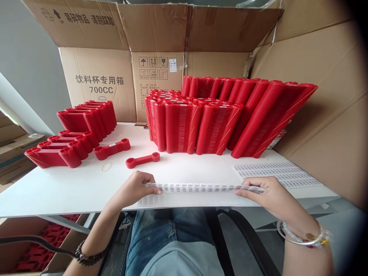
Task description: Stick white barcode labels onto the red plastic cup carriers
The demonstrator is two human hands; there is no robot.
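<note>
Stretched between my hands is a sheet of barcode labels [198,187], seen nearly edge-on just above the table's front edge. My left hand [140,188] pinches its left end between thumb and fingers. The other end is gripped by my right hand [260,189] in the same way. Beyond the sheet lies a single red plastic part [143,160], a bar with a ring at each end. A short stack of the same red parts [112,148] rests to its left, with a white label on top. Another label sheet [278,174] lies flat on the right.
Tall banded stacks of red parts [181,126] fill the back middle and right of the white table [86,188]. Shorter stacks [86,119] stand at the left, near a loose rubber band [106,166]. Cardboard [97,84] walls the back and right. A box of red parts [43,245] sits below left.
</note>
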